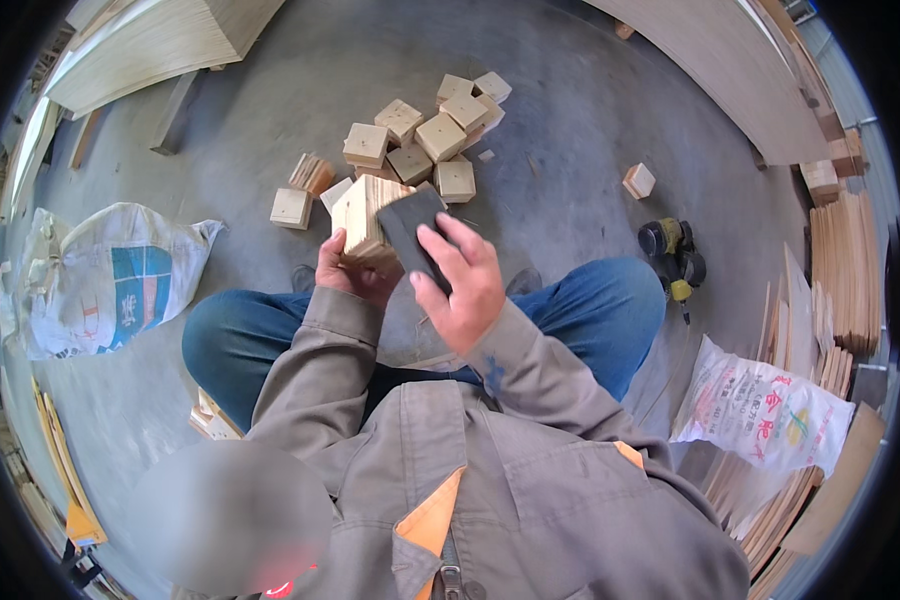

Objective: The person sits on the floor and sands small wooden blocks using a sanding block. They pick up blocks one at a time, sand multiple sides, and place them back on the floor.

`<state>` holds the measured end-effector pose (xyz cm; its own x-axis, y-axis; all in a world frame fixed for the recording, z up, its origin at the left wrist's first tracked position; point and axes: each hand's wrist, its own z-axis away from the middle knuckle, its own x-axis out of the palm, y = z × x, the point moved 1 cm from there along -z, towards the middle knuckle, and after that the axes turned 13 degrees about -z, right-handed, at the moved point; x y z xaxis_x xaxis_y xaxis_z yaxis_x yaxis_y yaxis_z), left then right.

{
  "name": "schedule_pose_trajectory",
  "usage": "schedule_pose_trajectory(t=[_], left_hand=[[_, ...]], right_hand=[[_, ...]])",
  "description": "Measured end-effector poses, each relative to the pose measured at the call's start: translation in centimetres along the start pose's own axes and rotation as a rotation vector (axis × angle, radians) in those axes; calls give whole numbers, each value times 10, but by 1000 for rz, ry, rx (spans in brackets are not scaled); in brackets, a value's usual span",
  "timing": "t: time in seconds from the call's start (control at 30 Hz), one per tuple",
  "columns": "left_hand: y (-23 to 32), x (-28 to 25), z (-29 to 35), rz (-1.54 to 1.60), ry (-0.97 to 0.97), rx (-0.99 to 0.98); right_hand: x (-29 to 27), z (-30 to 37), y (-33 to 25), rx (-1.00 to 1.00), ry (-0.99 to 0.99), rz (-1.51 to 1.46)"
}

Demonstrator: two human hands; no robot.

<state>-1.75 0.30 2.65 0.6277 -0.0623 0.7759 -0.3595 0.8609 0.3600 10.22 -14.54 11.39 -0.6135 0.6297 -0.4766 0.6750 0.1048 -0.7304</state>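
Note:
My left hand (348, 277) grips a pale wooden block (362, 215) from below, holding it up over my knees. My right hand (462, 280) presses a dark grey sanding block (410, 226) flat against the wooden block's right face. Just beyond them, a pile of several similar small wooden blocks (420, 135) lies on the concrete floor, and one more single block (639, 181) sits apart to the right.
A yellow-and-black power sander (673, 252) lies by my right knee. Printed sacks lie at the left (100, 280) and lower right (760, 410). Stacked thin wood sheets (845, 270) line the right side, and large plywood panels (160, 40) lean at the top.

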Motion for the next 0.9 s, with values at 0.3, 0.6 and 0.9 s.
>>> schedule_pose_trajectory(t=[0.3,0.6,0.9], left_hand=[[0,43,20,-91,-248,-10],[-6,28,7,66,-337,-14],[1,17,6,-10,-227,51]], right_hand=[[-24,-49,61,218,241,-40],[-3,-35,25,43,151,-8],[0,-10,-7,-121,-40,37]])
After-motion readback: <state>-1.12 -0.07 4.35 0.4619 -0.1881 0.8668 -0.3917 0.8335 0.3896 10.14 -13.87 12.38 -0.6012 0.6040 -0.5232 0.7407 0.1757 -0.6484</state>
